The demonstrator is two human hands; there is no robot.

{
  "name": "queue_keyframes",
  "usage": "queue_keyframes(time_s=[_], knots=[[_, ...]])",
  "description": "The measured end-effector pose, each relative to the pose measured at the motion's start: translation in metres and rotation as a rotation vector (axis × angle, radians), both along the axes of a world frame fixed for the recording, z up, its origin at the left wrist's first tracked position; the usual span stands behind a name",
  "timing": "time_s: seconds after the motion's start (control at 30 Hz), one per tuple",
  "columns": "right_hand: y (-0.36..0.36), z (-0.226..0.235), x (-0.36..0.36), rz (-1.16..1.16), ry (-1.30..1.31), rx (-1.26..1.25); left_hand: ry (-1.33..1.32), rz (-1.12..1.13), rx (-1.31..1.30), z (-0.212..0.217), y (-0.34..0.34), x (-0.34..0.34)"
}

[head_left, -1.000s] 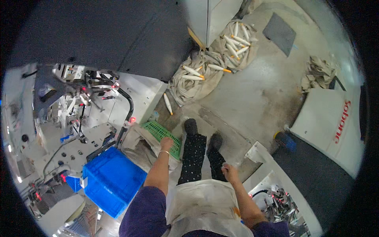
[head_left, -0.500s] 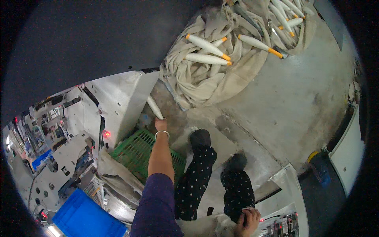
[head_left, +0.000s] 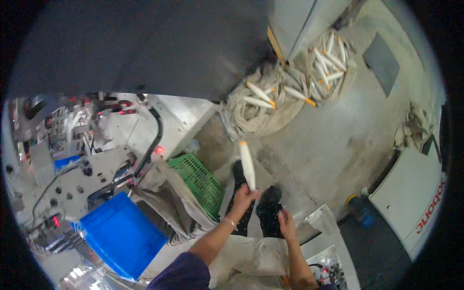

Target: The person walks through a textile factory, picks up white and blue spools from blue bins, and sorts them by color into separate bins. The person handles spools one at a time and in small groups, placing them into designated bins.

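My left hand [head_left: 243, 199] is closed round the lower end of a white yarn bobbin [head_left: 247, 166]. The bobbin stands nearly upright, its orange tip pointing away from me, above my left foot. My right hand [head_left: 286, 223] hovers over my right shin with its fingers curled together; whatever they may hold is too small to make out. Further off, several more yarn bobbins [head_left: 257, 91] with orange ends lie on a crumpled beige cloth [head_left: 256, 123]. A second heap of bobbins [head_left: 329, 63] rests on cloth behind it, to the right.
Left of my legs stands a green slatted crate [head_left: 198, 181] beside draped cloth. A blue bin [head_left: 123, 237] sits nearer, next to grey machinery [head_left: 72, 179]. A dark panel [head_left: 145, 48] overhangs the far left. At right are a white cabinet [head_left: 411, 198] and a dark bottle [head_left: 360, 210].
My left hand has come back from beyond the crate toward my lap with the bobbin, which now points up. My right hand has risen slightly. The whole view has shifted.
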State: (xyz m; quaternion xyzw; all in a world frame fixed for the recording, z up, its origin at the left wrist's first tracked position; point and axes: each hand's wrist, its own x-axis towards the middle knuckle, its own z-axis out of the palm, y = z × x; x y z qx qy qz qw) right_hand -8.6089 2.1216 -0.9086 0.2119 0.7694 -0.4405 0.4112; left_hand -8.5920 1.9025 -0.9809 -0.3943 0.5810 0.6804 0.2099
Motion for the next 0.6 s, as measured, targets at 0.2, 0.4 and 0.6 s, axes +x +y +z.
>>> queue_keyframes(time_s=[0.2,0.4,0.6], knots=[[-0.056,0.148,-0.072,-0.058,0.079,-0.587,-0.020,-0.380,-0.262,0.271,0.069,0.026],[-0.053,0.388,-0.064,0.234,0.010,-0.455,0.017,-0.746,-0.518,0.457,-0.005,0.040],[-0.030,0.521,-0.049,0.684,0.486,-0.570,0.574,0.105,0.144,0.563,0.042,0.014]])
